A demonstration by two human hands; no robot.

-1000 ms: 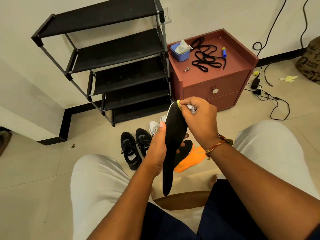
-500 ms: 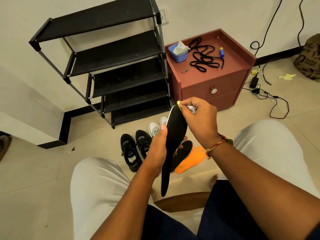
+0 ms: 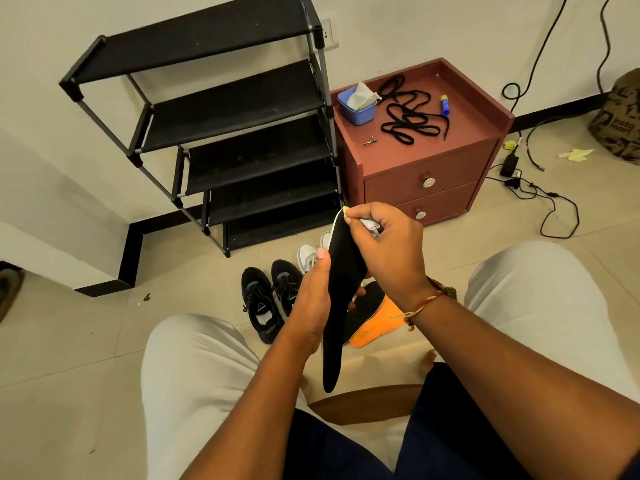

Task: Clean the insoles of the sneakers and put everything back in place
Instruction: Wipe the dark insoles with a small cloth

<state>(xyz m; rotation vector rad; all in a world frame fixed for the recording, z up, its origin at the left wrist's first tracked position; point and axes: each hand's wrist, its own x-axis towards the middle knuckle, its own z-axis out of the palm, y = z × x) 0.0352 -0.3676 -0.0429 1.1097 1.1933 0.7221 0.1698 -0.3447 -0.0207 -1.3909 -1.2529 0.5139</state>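
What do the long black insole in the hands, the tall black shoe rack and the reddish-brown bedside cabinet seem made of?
Long black insole: probably foam under a matte fabric face; a pale edge shows at its tip.
Tall black shoe rack: grey metal-looking tubes, matte cloth-like shelves.
Reddish-brown bedside cabinet: smooth painted or laminated board, likely wood; shiny round knobs look metal.

The shoe rack (image 3: 225, 109) stands against the wall, with the cabinet (image 3: 433, 181) just to its right. On the cabinet's top are a tub (image 3: 358, 110) at the left, laces (image 3: 410, 117) in the middle and a small tube (image 3: 444, 105) to their right. On the floor before the rack sits a pair of sneakers (image 3: 270, 299), with a second pair (image 3: 308, 254) just behind it to the right. Loose insoles (image 3: 375, 327) lie to the right of both pairs, partly behind the raised insole (image 3: 341, 306), which has a wipe (image 3: 370, 225) at its top end. Cables (image 3: 554, 206) trail on the floor to the right of the cabinet.
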